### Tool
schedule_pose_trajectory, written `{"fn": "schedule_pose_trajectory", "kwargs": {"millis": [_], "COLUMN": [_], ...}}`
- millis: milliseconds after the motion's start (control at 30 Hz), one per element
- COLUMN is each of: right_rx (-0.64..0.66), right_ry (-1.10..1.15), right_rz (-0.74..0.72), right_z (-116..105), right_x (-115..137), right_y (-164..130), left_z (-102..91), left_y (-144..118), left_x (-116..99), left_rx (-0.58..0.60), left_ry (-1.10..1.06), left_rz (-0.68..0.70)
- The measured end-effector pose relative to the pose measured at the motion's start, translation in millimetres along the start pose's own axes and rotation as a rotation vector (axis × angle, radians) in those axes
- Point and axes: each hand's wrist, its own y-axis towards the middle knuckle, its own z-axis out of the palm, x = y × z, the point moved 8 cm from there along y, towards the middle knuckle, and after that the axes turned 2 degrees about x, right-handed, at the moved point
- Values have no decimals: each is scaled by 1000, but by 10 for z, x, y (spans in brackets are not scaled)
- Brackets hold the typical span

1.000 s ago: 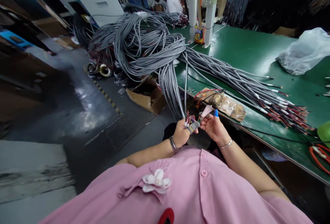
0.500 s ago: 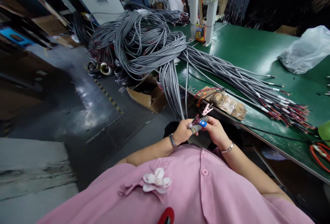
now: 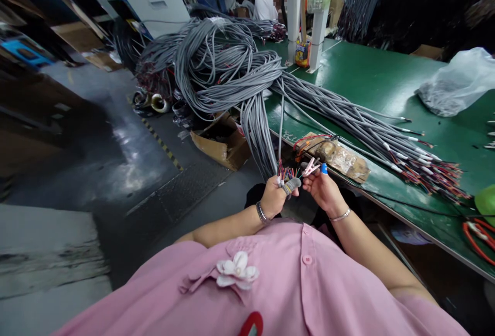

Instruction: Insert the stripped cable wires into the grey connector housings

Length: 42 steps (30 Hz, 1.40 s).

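My left hand [image 3: 274, 196] is closed around the ends of a grey cable bundle [image 3: 260, 137]; a grey cover sits on its thumb. Thin coloured wires [image 3: 288, 172] fan out above that grip, one green wire pointing towards the other hand. Just to the right, my right hand [image 3: 324, 191] has its fingers curled, with a blue wrap on the thumb. A pink clip [image 3: 310, 167] overlaps its fingertips, so what they hold, if anything, is hidden. Behind the clip, a taped wooden block [image 3: 344, 159] lies on the bench edge.
More grey cables [image 3: 348, 111] with stripped ends lie across the green bench [image 3: 371, 75]. Coiled cables [image 3: 216, 62] hang over its left end, above an open cardboard box [image 3: 222, 145]. A plastic bag [image 3: 456, 85] rests at right. A person in white [image 3: 265, 3] is beyond.
My right hand has moved away from the left, up and to the right towards the pink clip. The coloured wires in my left hand now stand spread and more exposed.
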Motion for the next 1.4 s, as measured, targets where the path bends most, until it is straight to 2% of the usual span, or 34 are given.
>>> {"fn": "schedule_pose_trajectory", "kwargs": {"millis": [167, 233, 400, 500, 600, 800, 933, 1067, 1233, 1333, 1400], "right_rx": [-148, -189, -119, -143, -158, -34, -26, -78, -134, -101, -31], "right_ry": [-314, -352, -47, 92, 149, 232, 239, 230, 76, -179, -412], "right_rz": [-280, -335, -167, -145, -135, -34, 9, 15, -43, -97, -148], "right_z": [-81, -95, -42, -41, -45, -21, -137, -301, -413, -342, -215], "right_x": [201, 220, 67, 61, 52, -86, -172, -205, -148, -78, -32], "right_y": [52, 47, 143, 170, 169, 134, 86, 15, -109, -223, -319], "left_z": [60, 66, 56, 61, 59, 43, -25, -68, -51, -39, -15], "left_y": [28, 37, 46, 43, 37, 18, -5, 2, 39, 25, -6], "left_x": [4, 22, 57, 58, 63, 104, 138, 217, 210, 213, 215], "left_rx": [-10, -8, -3, 10, 9, 18, 23, 61, 112, 143, 187], "left_ry": [-44, -37, -5, 17, 25, -2, 10, 10, -79, -73, -40], "left_rz": [-6, -12, -15, -13, -22, -27, -7, -68, -99, -97, -79]}}
